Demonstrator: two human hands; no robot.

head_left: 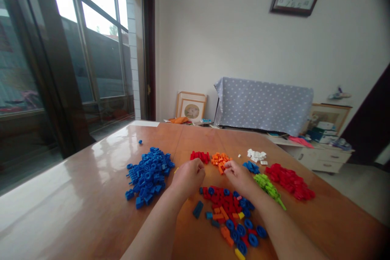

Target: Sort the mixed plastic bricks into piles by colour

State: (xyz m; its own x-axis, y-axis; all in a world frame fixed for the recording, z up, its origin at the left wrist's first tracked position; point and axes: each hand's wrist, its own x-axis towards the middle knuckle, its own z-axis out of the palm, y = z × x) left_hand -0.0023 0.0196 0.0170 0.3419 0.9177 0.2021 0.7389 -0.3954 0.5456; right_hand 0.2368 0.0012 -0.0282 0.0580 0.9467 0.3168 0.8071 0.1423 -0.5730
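Observation:
My left hand is closed above the table, its fingers curled just in front of a small row of red bricks. Whatever those fingers hold is hidden from this side. My right hand has its thumb and fingers pinched together at the near right edge of a pile of orange bricks. I cannot make out what is between those fingertips. Between my forearms lies a mixed heap of red bricks, orange bricks, blue wheel-like rounds and a few yellow pieces.
A large blue brick pile stands left of my left hand. To the right lie white pieces, a small blue pile, lime-green pieces and a red pile. The wooden table ends before a cloth-covered object.

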